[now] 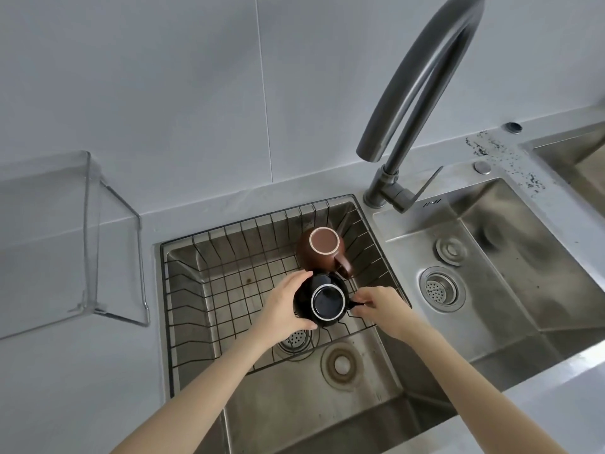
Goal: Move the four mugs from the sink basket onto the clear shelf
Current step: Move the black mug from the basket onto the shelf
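A pale worktop (82, 371) surrounds a steel sink (327, 404), with an empty clear shelf (49, 231) standing to its left and a wire basket (212, 290) set in the basin. Two bare forearms reach in: the left hand (284, 306) cups the side of an upturned black mug (327, 301), while the right hand (379, 306) pinches its handle. An upturned brown mug (322, 252) sits just behind, touching it. No legible writing shows.
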Tool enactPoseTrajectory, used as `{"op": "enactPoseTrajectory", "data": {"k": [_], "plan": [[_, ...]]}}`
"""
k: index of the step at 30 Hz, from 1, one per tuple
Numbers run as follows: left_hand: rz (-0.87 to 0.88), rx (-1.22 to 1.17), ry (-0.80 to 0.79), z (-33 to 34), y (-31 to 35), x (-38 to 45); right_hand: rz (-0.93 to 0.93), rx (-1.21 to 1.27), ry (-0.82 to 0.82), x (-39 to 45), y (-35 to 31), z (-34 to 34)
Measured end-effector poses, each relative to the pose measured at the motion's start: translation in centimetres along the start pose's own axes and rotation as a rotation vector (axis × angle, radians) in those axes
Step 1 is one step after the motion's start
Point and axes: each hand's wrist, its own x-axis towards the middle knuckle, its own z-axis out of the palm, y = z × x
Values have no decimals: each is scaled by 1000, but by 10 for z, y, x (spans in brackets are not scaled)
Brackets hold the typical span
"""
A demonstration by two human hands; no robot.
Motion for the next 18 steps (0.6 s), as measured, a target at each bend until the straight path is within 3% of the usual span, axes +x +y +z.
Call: {"op": "enactPoseTrajectory", "data": {"k": [6,10,18], "plan": [[-2,-14,1,-1,1,-1,-53,46,27,-5,-1,3],[-6,-84,38,-6,4,-5,-78,158,151,-11,-3,-2],[38,-197,248,-70,32,-29,-240,383,240,-17,-63,-36]]}}
